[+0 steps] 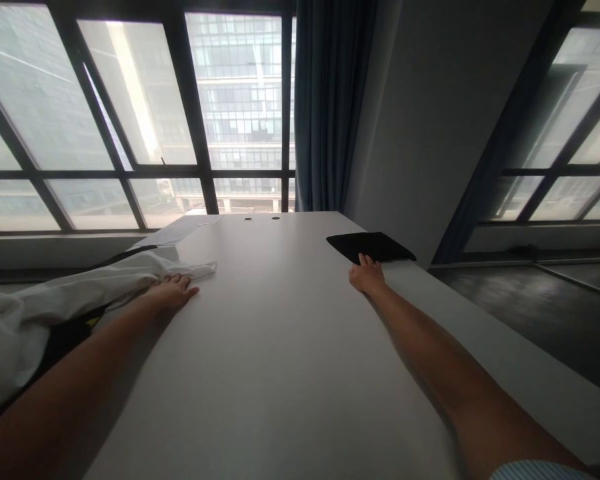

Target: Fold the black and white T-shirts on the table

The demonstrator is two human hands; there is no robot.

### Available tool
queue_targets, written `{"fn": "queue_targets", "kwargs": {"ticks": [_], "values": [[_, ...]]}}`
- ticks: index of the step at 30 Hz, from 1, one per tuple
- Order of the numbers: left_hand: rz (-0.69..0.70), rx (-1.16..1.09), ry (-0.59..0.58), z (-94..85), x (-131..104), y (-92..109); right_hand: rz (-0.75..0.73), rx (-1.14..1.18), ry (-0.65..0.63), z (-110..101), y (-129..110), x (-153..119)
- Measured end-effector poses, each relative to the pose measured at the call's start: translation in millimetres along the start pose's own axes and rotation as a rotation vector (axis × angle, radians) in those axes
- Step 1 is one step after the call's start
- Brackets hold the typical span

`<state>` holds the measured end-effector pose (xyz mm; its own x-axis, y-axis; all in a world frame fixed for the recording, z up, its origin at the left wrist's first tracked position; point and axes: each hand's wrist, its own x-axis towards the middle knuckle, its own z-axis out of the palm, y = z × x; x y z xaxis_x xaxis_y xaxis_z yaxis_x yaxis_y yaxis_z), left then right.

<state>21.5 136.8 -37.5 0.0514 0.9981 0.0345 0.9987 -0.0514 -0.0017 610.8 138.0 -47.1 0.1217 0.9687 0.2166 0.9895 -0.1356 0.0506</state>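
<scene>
Black mat point(393, 247) lies on white table point(280, 347); 2 dark discs point(275, 218), blue curtain point(325, 107) beyond.

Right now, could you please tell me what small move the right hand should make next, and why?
I would probably curl the right hand closed on the near edge of the flat black sheet, since its fingertips already reach that edge, while the left hand is over at the white cloth.
</scene>
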Motion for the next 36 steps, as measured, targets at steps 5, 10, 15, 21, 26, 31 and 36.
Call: {"fn": "queue_targets", "kwargs": {"ticks": [5, 10, 15, 21, 26, 31, 36], "values": [[-0.135, 0.053, 0.074, -4.6, 15, -7, 0.05, 0.002, -0.023, 8, 3, 12], [-0.251, 0.02, 0.128, -1.3, 15, 4, 0.008, 0.034, -0.075, -2, 8, 2], [-0.048, -0.019, 0.05, 3.3, -4, 50, -0.08, 0.11, -0.102, -24, -2, -33], [0.117, -0.079, -0.138, -3.6, -49, 134, -0.463, 0.689, -0.114, -80, -52, -102], [0.307, -0.457, -0.195, -21.5, -100, 187, -0.45, 1.294, 0.093, -121, -35, -103], [0.304, -0.671, -0.016, -14.5, -133, 230, -0.405, 1.257, -0.034, -103, -29, -103], [0.415, -0.689, 0.09, -6.9, -135, 243, -0.442, 0.715, -0.051, -78, -46, -111]]}}
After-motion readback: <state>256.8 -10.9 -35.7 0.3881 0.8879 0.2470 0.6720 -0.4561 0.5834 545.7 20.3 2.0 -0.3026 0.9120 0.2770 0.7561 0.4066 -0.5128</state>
